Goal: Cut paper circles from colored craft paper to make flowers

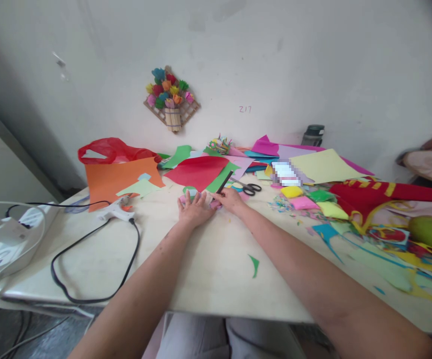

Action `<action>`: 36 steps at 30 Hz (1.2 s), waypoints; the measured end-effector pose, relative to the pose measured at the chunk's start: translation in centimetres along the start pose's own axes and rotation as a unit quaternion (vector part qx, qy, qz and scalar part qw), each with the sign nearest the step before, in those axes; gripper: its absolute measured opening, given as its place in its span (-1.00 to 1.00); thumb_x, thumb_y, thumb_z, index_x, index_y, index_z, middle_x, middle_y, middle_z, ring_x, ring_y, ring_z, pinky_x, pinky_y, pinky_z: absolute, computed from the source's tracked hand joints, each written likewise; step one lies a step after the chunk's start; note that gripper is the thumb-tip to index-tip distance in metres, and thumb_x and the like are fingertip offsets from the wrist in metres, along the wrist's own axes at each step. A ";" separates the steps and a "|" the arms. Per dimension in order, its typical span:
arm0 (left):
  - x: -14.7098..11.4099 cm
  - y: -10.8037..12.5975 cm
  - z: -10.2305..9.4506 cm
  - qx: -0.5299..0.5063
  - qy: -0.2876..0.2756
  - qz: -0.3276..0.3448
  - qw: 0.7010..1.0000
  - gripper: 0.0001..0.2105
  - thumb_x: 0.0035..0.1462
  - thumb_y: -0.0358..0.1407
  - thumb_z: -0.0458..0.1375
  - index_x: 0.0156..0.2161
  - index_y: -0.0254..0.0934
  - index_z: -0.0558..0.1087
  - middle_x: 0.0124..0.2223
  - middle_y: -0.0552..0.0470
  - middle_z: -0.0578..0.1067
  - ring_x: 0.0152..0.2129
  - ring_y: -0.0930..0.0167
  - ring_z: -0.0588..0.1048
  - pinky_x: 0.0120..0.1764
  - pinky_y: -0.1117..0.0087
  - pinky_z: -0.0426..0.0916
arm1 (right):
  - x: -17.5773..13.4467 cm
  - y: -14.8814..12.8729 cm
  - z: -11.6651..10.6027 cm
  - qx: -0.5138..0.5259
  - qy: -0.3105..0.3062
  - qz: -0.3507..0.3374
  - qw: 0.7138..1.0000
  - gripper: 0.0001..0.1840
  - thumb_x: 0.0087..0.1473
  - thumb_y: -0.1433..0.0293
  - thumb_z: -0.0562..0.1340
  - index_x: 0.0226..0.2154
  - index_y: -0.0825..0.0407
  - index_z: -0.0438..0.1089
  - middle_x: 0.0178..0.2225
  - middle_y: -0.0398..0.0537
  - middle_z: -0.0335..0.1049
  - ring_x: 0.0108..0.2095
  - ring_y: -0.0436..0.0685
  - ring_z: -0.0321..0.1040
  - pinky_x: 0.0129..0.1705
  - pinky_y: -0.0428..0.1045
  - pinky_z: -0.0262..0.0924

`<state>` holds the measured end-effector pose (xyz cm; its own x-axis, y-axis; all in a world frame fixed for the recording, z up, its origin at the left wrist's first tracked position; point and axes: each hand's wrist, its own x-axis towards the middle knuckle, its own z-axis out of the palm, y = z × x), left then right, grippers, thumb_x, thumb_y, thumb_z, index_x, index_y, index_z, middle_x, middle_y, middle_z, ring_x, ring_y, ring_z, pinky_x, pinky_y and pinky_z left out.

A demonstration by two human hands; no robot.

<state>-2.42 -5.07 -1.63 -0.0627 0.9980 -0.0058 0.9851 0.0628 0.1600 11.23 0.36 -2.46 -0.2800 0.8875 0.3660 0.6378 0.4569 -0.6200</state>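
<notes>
My left hand point(195, 209) lies flat with its fingers spread, over small pieces of pink and pale paper on the table. Close beside it, my right hand point(230, 200) is closed round a slim black pen point(224, 182), which tilts up to the right. The pen's lower end is hidden by the fingers, and the paper under both hands is mostly covered. Just beyond my right hand lies a pair of scissors point(251, 188) with black handles. Red paper point(197, 172) and green paper point(223, 175) lie behind the hands.
At the left are a white glue gun point(116, 212) with a looping black cord and a power strip point(29, 234). Orange paper point(122, 177) lies behind. A phone point(286, 173), pale yellow paper point(326, 167), clay packets point(303, 202) and scraps crowd the right. A green scrap point(254, 266) lies nearer.
</notes>
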 end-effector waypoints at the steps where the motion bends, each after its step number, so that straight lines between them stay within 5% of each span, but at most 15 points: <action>1: 0.0 0.0 0.0 -0.001 0.000 0.001 1.000 -0.23 -0.05 0.20 -0.23 0.25 -0.08 -0.15 0.28 0.15 -0.15 0.19 0.18 -0.41 0.10 -0.10 -0.45 | 0.0 0.1 0.0 -0.001 0.000 0.000 1.000 -0.69 0.00 0.20 0.14 -0.50 0.08 0.43 -0.52 -0.08 0.42 -0.47 0.00 0.30 -0.46 -0.14 0.04; 22: 0.2 -0.1 0.2 -0.017 0.006 0.001 1.000 -0.22 -0.06 0.21 -0.24 0.24 -0.09 -0.12 0.28 0.14 -0.13 0.19 0.17 -0.41 0.09 -0.11 -0.48 | 0.3 0.5 0.3 0.028 0.017 0.001 0.999 -0.73 -0.01 0.25 0.16 -0.53 0.08 0.42 -0.60 -0.08 0.41 -0.49 0.04 0.33 -0.46 -0.13 0.08; 36: 0.6 -0.3 0.6 -0.023 0.018 0.003 1.000 -0.22 -0.07 0.21 -0.20 0.24 -0.07 -0.10 0.28 0.13 -0.10 0.19 0.16 -0.42 0.08 -0.13 -0.48 | 0.0 0.5 0.2 0.156 0.036 0.016 0.987 -0.74 -0.01 0.24 0.13 -0.56 0.07 0.33 -0.68 -0.16 0.33 -0.62 0.00 0.32 -0.51 -0.14 0.13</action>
<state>-2.70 -4.50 -2.32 -0.0641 0.9975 0.0298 0.9770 0.0567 0.2057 11.39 0.61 -2.95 -0.2039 0.9007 0.3837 0.3897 0.4342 -0.8121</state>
